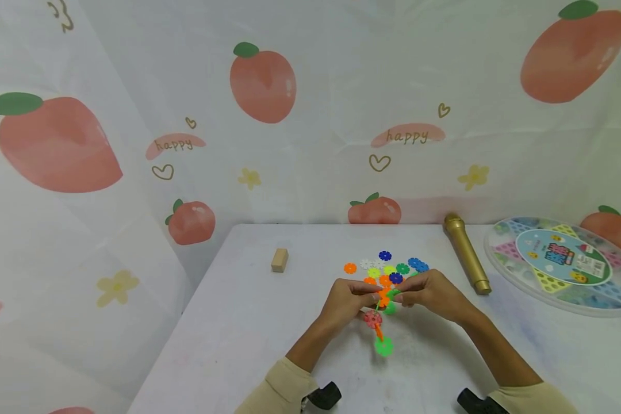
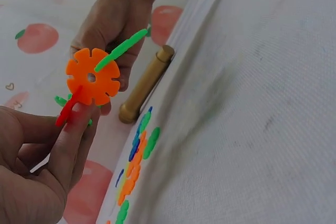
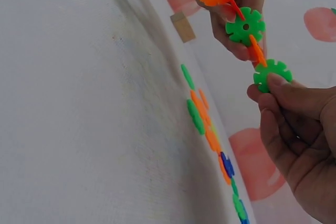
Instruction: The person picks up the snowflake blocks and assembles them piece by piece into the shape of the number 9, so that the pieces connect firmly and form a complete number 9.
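- The chain of notched discs (image 1: 383,297) is held above the worktop (image 1: 227,322), right of its middle.
- Left hand (image 1: 344,300): grip narrow, fingers and thumb holding the chain near its orange and red discs.
- Right hand (image 1: 432,293): grip pinching the green end disc (image 3: 274,67).
- Loose discs (image 1: 385,280) lie between the hands and the back edge.
- Wooden block (image 1: 279,260): near the back left corner.
- Gold cylinder (image 1: 467,253): by the back edge, towards the right.

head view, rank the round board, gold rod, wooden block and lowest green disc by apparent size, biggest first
1. Round board
2. Gold rod
3. Wooden block and lowest green disc: too alike to rank; the disc sits nearer the camera.
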Demonstrator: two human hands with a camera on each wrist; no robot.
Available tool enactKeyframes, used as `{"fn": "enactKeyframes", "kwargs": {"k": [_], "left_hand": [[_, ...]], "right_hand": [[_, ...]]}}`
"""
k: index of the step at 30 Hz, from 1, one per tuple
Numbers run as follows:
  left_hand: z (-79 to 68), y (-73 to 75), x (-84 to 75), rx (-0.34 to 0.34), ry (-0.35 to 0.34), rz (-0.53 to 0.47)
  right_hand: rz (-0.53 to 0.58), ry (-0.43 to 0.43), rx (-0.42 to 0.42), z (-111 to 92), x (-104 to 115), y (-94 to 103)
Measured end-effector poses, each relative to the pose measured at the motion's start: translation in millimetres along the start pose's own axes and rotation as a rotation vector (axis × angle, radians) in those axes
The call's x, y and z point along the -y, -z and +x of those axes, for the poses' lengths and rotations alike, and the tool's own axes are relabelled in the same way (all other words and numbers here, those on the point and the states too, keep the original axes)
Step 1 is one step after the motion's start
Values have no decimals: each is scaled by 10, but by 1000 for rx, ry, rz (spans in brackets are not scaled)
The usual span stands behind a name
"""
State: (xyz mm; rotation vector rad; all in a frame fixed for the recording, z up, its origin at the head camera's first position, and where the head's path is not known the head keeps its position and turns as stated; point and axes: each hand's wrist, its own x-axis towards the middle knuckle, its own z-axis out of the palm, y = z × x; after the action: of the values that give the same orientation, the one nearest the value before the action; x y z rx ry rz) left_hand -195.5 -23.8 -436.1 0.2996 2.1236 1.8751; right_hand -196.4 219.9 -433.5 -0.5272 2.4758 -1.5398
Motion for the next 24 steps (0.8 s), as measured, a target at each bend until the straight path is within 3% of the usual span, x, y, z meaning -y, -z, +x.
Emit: {"fn": "enactKeyframes", "kwargs": {"k": [10,24], "left_hand": [[33,16,40,-19,25,-16],[42,15,63,-15,44,-18]], "right_hand": [[53,-41,-20,13,9,-82],[22,-8,-22,26,-59,-121]]}}
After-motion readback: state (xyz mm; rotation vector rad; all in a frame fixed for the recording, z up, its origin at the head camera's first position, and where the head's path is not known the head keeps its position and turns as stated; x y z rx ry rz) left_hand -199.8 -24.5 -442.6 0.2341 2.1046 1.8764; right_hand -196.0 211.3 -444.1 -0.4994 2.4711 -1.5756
